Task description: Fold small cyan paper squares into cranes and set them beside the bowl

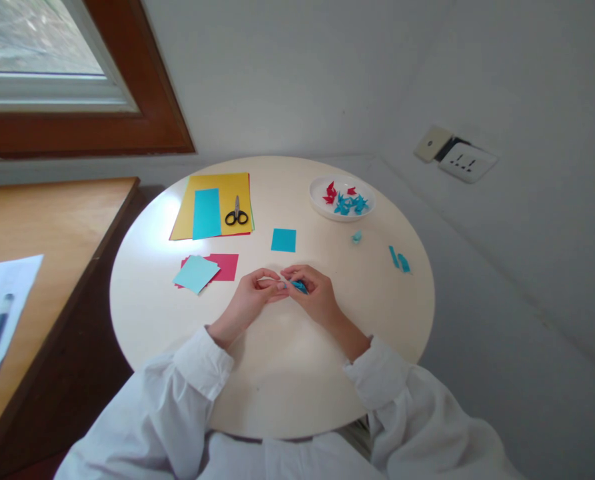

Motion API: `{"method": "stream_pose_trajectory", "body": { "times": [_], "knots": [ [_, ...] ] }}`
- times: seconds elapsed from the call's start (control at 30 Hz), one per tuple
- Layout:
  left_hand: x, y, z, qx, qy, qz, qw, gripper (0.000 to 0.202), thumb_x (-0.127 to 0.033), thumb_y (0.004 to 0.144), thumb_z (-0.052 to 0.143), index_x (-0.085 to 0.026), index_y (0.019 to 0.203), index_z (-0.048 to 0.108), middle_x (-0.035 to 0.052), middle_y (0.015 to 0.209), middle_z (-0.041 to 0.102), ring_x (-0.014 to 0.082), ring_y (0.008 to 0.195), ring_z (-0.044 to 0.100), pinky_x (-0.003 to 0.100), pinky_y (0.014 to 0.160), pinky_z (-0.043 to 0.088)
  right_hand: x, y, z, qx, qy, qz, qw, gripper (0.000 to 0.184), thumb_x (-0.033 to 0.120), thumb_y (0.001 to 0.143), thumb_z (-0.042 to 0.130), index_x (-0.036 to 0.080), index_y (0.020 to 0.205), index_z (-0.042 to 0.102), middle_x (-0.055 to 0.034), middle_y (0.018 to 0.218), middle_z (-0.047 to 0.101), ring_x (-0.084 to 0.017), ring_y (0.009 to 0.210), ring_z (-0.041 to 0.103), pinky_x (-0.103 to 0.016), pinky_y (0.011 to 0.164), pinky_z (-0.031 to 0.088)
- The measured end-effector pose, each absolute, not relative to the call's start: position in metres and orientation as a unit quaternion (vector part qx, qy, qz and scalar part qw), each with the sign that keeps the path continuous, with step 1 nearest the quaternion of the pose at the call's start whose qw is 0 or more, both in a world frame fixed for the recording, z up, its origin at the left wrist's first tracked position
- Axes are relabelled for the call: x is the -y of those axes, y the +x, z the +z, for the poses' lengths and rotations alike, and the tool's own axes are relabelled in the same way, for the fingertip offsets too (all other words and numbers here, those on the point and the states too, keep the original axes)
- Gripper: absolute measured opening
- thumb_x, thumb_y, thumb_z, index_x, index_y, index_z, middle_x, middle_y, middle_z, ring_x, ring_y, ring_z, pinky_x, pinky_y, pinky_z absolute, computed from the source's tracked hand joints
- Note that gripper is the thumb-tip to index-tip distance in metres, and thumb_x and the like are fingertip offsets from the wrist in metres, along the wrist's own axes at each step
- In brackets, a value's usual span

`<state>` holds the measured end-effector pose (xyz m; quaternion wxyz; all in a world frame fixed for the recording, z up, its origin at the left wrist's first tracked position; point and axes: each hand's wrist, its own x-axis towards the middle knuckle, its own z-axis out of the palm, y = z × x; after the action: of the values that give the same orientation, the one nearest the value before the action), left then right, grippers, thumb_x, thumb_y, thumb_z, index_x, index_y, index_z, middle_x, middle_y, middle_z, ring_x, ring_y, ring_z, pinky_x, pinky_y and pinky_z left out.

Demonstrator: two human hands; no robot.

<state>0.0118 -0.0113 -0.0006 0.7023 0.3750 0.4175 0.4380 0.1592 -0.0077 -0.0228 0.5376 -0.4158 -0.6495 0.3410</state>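
Close together over the middle of the round table, my left hand (260, 289) and my right hand (313, 288) pinch a small piece of folded blue paper (300, 287). Most of the paper lies within my right hand's fingers, so its full shape is hidden. My left fingertips meet it at its left end. Just beyond my hands lies a flat blue paper square (284, 240). Left of my left hand, light-blue squares (197, 274) overlap red paper pieces (228, 267).
A white dish (317, 208) holds several red and blue folded paper pieces. Black-handled scissors (236, 215) and a blue strip (206, 213) rest on yellow sheets (182, 223). Blue scraps (403, 263) and a crumpled pale-blue piece (356, 237) lie at right. A wooden desk (77, 213) stands left.
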Motion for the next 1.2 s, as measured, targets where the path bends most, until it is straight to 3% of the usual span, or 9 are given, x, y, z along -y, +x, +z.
{"method": "stream_pose_trajectory", "body": {
  "times": [0.47,0.67,1.2],
  "knots": [
    [0.0115,0.0167,-0.001,-0.463,0.417,0.495,0.606,0.031,-0.03,0.057,0.077,-0.016,0.07,0.052,-0.002,0.058,0.065,0.0135,0.064,0.064,0.029,0.071,0.05,0.0026,0.1592,-0.0271,0.676,-0.457,0.249,0.522,0.004,0.023,0.074,0.063,0.022,0.071,0.061,-0.005,0.09,0.059,-0.017,0.088,0.058,-0.032,0.08,0.048],
    [0.0119,0.0183,-0.0019,-0.469,0.448,0.521,0.555,0.031,-0.033,0.06,0.074,-0.018,0.069,0.049,0.0002,0.063,0.068,0.0164,0.068,0.067,0.028,0.068,0.049,0.0041,0.16,-0.0253,0.685,-0.469,0.239,0.505,0.002,0.021,0.077,0.06,0.022,0.076,0.062,-0.0015,0.078,0.055,-0.014,0.074,0.054,-0.028,0.068,0.047],
    [0.0111,0.0183,-0.0019,-0.506,0.468,0.513,0.512,0.03,-0.029,0.058,0.076,-0.018,0.07,0.05,-0.0014,0.061,0.065,0.0149,0.063,0.065,0.024,0.059,0.047,0.0054,0.1591,-0.0248,0.688,-0.436,0.246,0.525,0.005,0.021,0.078,0.059,0.022,0.075,0.062,-0.0024,0.08,0.055,-0.016,0.077,0.056,-0.03,0.069,0.048]
  ]
}}
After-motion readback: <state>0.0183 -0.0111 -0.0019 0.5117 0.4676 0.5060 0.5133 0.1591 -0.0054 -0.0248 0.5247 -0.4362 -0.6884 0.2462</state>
